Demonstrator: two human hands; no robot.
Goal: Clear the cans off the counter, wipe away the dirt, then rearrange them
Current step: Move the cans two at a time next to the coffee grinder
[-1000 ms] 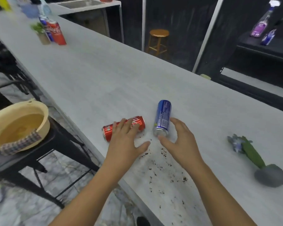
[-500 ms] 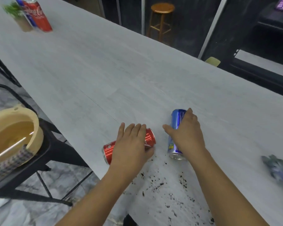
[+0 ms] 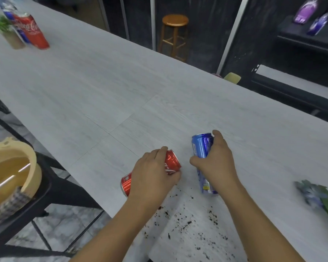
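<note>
A red cola can (image 3: 170,161) lies on its side on the pale grey counter (image 3: 102,95), and my left hand (image 3: 151,173) is wrapped over its middle. Just to the right a tall blue can (image 3: 202,146) also lies on its side, gripped around the middle by my right hand (image 3: 215,163). Dark crumbs of dirt (image 3: 187,222) are scattered on the counter in front of both cans, between my forearms.
At the far left of the counter stand a red cola can (image 3: 33,32), a blue can (image 3: 11,17) behind it and a small potted plant (image 3: 7,33). A fake flower (image 3: 318,197) lies at the right. A tan basin (image 3: 11,171) with a cloth sits on a black stool to the left.
Both hands went from hovering open over the cans to closing around them. The view has shifted forward and down.
</note>
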